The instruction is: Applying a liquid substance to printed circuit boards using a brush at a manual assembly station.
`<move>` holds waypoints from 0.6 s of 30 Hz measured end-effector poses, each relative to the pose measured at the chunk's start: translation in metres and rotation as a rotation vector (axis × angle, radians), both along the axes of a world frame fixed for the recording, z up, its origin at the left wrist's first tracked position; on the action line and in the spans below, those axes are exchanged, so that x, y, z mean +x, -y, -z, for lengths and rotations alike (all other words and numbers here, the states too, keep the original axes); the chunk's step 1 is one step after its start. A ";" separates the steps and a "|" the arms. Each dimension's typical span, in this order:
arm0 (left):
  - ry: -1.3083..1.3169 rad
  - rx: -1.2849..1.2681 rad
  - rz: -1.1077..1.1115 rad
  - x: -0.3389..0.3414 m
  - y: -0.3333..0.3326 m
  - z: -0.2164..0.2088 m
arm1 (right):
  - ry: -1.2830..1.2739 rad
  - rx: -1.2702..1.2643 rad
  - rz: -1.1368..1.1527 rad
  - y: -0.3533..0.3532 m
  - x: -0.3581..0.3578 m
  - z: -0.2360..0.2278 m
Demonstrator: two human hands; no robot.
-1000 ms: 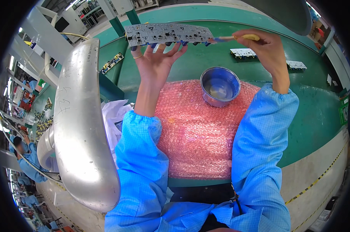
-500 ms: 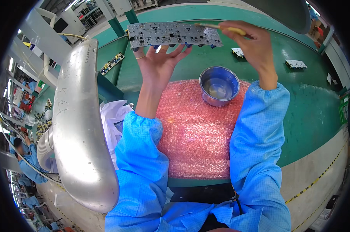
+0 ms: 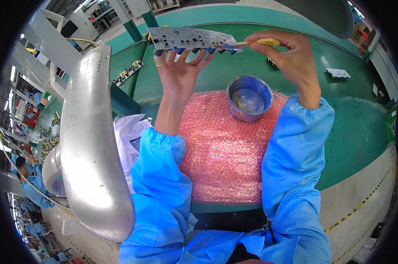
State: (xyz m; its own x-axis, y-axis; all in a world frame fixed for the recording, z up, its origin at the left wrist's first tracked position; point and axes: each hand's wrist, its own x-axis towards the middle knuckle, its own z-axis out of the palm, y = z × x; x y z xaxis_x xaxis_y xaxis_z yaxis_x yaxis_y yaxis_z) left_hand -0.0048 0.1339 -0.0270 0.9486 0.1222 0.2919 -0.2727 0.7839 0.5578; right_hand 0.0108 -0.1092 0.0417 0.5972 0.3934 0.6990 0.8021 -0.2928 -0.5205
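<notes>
My left hand [image 3: 178,72] holds up a long grey circuit board [image 3: 185,38] from below, its fingers spread among the parts on the underside. The board is tilted, its right end lower. Between the thumb and fingers of my right hand [image 3: 291,55] is a small brush [image 3: 265,42] with a yellow handle. The brush tip lies at the board's right end and appears to touch it. Below the two hands, a round metal bowl [image 3: 249,97] with some clear liquid stands on a pink bubble-wrap sheet [image 3: 225,154].
A large silver duct hood [image 3: 91,145] rises close on the left. Beside it are a white plastic bag [image 3: 129,132] and another circuit board [image 3: 128,72]. Small boards [image 3: 338,74] lie on the green table [image 3: 352,119] at right. A person in blue [image 3: 34,185] sits far left.
The brush and my right hand have moved slightly right and down, to the board's right end. My left hand has tilted the board so its right end dips and its face looks narrower.
</notes>
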 end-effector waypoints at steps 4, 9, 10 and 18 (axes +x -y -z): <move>0.013 0.013 0.040 0.001 0.005 0.004 | 0.079 0.126 0.026 -0.010 0.003 0.003; -0.002 0.023 0.113 -0.003 0.012 0.003 | 0.097 0.100 -0.020 -0.013 0.001 0.004; 0.003 0.033 0.076 -0.001 0.008 0.003 | 0.045 0.052 -0.043 -0.007 -0.002 0.000; 0.017 0.052 0.133 -0.003 0.016 0.002 | 0.116 0.255 0.033 -0.024 -0.006 0.003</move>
State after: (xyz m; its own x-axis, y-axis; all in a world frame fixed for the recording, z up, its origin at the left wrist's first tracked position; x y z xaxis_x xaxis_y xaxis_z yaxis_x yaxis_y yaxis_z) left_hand -0.0081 0.1175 -0.0295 0.9502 -0.0203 0.3109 -0.1779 0.7838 0.5950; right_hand 0.0048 -0.0849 0.0389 0.5170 0.1778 0.8373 0.8528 -0.1915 -0.4859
